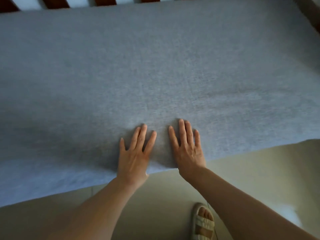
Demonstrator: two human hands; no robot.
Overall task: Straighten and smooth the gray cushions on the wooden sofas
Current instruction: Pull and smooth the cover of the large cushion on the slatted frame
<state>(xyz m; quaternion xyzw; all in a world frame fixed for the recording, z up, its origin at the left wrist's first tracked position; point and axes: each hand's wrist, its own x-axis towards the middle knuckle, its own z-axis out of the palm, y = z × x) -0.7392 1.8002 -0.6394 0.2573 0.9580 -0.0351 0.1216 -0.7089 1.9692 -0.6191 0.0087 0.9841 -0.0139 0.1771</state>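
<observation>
Both palms were down flat on the wide gray fabric seat cushion [155, 66], right at its front edge. The left hand [135, 153] lay with fingers straight and a little spread, gripping nothing; the right hand [187, 148] sat just beside it, likewise flat and splayed, pressing rather than pinching. The cushion filled the seat of the dark wooden slatted sofa back [103, 0], whose brown slats showed along the far edge with pale gaps between them. The cloth looked like a soft heathered knit, matte, with faint creases fanning out ahead of the fingertips and a shallow dent between the two wrists where the edge sagged. To do this step well, I'd have said: keep the palms flat, sweep outward and away from each other toward the corners, with even pressure so the cover doesn't bunch. Below the edge lay the pale smooth floor [259, 170], and one foot in a beige strapped sandal [203, 222] stood close by.
</observation>
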